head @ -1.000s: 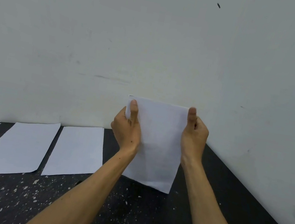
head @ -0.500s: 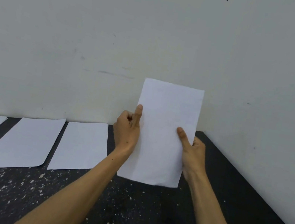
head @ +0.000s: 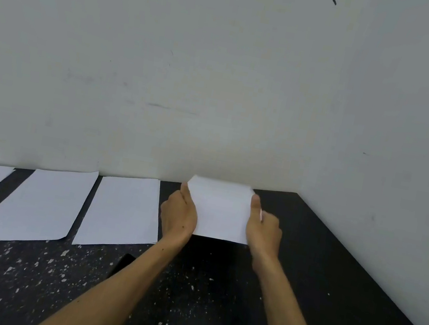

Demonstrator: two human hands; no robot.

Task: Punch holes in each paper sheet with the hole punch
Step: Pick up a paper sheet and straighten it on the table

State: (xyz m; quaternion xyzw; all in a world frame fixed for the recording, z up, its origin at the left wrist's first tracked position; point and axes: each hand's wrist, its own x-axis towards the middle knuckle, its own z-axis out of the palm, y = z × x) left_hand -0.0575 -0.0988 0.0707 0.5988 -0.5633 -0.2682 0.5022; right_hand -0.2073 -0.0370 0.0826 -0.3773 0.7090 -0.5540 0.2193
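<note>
Head view: I see the left hand (head: pixel 180 213) and right hand (head: pixel 264 228) each in a grasping grip on a side edge of one paper sheet (head: pixel 220 212). It hangs low over the black table (head: pixel 318 266) near the wall, right of three flat sheets (head: pixel 121 210).

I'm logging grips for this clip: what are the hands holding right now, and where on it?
One paper sheet, held above the table: the left hand grips its left edge, the right hand its right edge.

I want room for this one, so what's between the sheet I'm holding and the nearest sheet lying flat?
In the head view, only a bare strip of black table and your left hand.
</note>
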